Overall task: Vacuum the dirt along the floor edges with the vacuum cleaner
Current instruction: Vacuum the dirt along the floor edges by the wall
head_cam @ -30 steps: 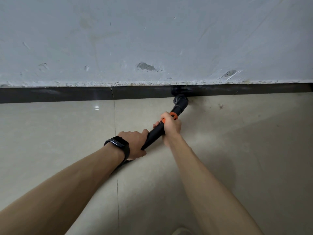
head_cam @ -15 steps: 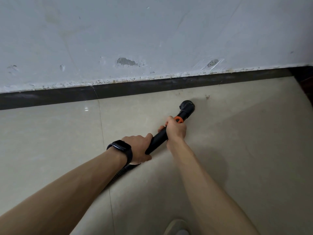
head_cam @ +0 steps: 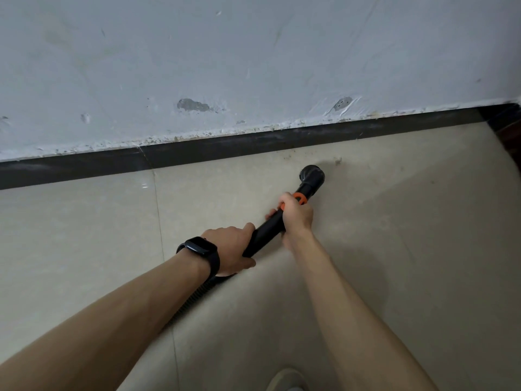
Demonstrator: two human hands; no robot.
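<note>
A black vacuum wand (head_cam: 267, 230) with an orange ring ends in a round brush nozzle (head_cam: 312, 176), which sits on the beige tile floor a little short of the dark skirting (head_cam: 225, 149). My right hand (head_cam: 297, 214) grips the wand just behind the orange ring. My left hand (head_cam: 234, 249), with a black watch on the wrist, holds the wand's rear end where the ribbed hose (head_cam: 197, 294) joins. A small speck of dirt (head_cam: 338, 160) lies just right of the nozzle, and fine dust lines the skirting beyond it.
A chipped grey wall (head_cam: 253, 66) rises above the skirting. At the far right a dark corner (head_cam: 507, 128) closes off the floor. A pale shoe tip (head_cam: 287, 380) shows at the bottom edge. A tile joint (head_cam: 159, 221) runs left of my hands.
The nozzle has pulled back from the skirting and moved right along the floor. Both hands kept their hold, and the view shifted right, bringing the corner into sight.
</note>
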